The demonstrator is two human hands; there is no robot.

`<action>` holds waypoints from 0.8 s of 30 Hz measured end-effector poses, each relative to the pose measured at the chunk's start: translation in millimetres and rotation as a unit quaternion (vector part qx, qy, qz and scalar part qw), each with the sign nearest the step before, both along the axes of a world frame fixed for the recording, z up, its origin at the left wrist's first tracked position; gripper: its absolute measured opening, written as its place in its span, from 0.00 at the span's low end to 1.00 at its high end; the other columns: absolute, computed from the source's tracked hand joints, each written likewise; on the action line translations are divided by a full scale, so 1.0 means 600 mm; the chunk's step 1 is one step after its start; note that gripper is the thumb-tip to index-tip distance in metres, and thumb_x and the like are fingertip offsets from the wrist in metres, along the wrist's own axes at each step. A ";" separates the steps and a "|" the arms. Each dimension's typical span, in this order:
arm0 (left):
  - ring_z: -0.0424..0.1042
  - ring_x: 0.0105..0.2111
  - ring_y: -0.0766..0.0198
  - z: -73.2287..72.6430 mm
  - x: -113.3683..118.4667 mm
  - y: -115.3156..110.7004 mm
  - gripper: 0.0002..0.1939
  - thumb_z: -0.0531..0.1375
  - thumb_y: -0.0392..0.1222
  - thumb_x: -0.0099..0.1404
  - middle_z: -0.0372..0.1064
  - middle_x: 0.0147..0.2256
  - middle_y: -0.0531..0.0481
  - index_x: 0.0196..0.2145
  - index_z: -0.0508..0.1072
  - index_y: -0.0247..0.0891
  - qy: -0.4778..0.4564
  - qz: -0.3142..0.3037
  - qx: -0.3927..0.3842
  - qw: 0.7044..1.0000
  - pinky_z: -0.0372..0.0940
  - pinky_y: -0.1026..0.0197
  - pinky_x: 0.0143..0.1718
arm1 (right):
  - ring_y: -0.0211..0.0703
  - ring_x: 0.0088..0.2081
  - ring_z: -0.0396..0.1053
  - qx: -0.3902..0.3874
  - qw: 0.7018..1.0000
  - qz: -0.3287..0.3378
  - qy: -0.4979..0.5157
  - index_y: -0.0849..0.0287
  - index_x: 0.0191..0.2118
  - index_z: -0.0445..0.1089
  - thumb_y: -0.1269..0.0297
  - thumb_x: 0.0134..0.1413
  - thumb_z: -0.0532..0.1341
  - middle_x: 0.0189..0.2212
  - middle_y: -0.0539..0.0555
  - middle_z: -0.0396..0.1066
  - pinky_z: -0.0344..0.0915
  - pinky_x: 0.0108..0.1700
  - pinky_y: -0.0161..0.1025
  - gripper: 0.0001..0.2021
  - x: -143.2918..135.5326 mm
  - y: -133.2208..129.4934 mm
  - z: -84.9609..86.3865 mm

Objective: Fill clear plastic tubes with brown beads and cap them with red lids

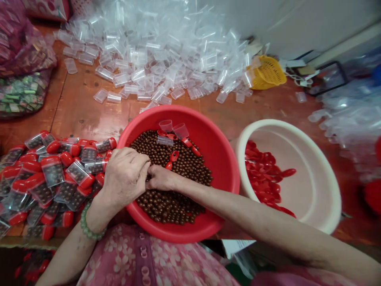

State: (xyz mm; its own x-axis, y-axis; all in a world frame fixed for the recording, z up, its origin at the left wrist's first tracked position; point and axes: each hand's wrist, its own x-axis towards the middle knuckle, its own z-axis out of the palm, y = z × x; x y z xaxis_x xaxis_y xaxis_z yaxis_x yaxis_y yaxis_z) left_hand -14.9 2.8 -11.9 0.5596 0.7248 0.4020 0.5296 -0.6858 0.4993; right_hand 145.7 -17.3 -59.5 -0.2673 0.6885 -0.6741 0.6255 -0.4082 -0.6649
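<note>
My left hand [126, 174], with a green bead bracelet [89, 224] at the wrist, is closed at the left rim of a red basin [222, 159]. Its curled fingers meet my right hand [160, 177], which reaches in from the right, also closed. Whatever the two hands hold is hidden behind the fingers. Beneath them, small round brown balls [175, 206] fill much of the basin. On the balls lie clear plastic cups [181, 130] and red plastic pieces shaped like small spoons or caps [174, 156].
Filled clear containers with red caps [52, 171] are heaped at left. Many clear cups [166, 59] cover the back of the table. A white basin [315, 174] at right holds red pieces [263, 174]. A yellow basket [268, 73] and bags of green packets [22, 93] stand farther off.
</note>
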 end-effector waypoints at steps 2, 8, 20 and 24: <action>0.70 0.35 0.58 0.009 -0.005 -0.003 0.09 0.53 0.34 0.65 0.73 0.31 0.47 0.32 0.73 0.34 0.035 -0.063 -0.022 0.997 0.60 0.53 0.40 | 0.32 0.23 0.60 -0.056 0.997 -0.027 0.035 0.60 0.18 0.65 0.70 0.34 0.65 0.15 0.43 0.62 0.60 0.28 0.31 0.06 0.006 0.001 -0.003; 0.67 0.38 0.55 0.038 -0.018 -0.017 0.09 0.59 0.38 0.58 0.71 0.35 0.47 0.38 0.71 0.35 0.184 -0.197 -0.108 0.957 0.60 0.51 0.43 | 0.32 0.15 0.60 -0.204 0.961 -0.093 0.162 0.59 0.21 0.67 0.65 0.32 0.63 0.15 0.44 0.67 0.57 0.15 0.29 0.06 0.022 -0.003 0.001; 0.70 0.41 0.54 0.032 -0.001 -0.012 0.13 0.57 0.40 0.66 0.73 0.40 0.47 0.48 0.72 0.40 0.193 -0.153 -0.119 0.962 0.63 0.51 0.41 | 0.30 0.12 0.59 -0.199 0.915 -0.199 0.287 0.59 0.28 0.65 0.61 0.42 0.61 0.14 0.44 0.64 0.55 0.12 0.27 0.08 0.042 -0.019 0.020; 0.71 0.41 0.60 0.038 0.002 -0.011 0.06 0.56 0.35 0.65 0.72 0.41 0.46 0.39 0.71 0.36 0.049 -0.139 -0.198 0.969 0.65 0.57 0.44 | 0.31 0.17 0.63 -0.125 0.939 -0.168 0.272 0.61 0.32 0.68 0.58 0.46 0.62 0.19 0.46 0.68 0.62 0.19 0.29 0.11 0.050 -0.020 0.040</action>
